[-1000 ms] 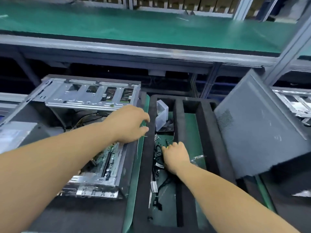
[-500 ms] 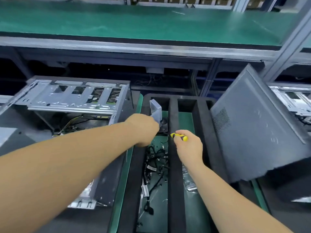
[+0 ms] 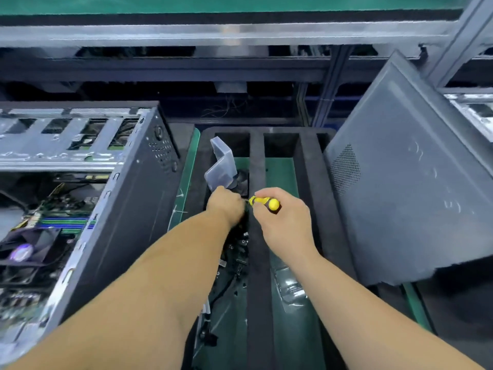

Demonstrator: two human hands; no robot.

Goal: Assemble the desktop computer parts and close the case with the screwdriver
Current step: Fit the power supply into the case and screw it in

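Yellow plastic shows between the curled fingers [image 3: 262, 195] of the right hand [image 3: 284, 217]: they are closed around the handle of a screwdriver [image 3: 265, 202], whose rounded yellow end points toward the right and whose front end points toward the left hand [image 3: 226, 205]. The metal shaft is too small and blurred to follow. The left hand is just beside the front of the tool, with its back toward the camera; its fingers are bent downward into the tray and hidden, so I cannot tell if they hold something.

Both hands are above a black foam tray [image 3: 310, 182] with long compartments. The left hand reaches into the left compartment, where a clear plastic box [image 3: 221, 165] with an open lid stands just behind the hand, and dark cables and small parts [image 3: 238, 252] lie under the wrist. The right hand is over the foam divider between the left and middle compartments. A clear plastic bag [image 3: 290, 287] lies in the middle compartment, under the right forearm.

At the left of the tray stands the computer case [image 3: 125, 209], open at the side, with a motherboard [image 3: 61, 222] and a fan [image 3: 22, 252] visible inside. At the right, a grey side panel [image 3: 410, 188] is tilted against the edge of the tray. Green mat [image 3: 186, 182] shows between case and tray.
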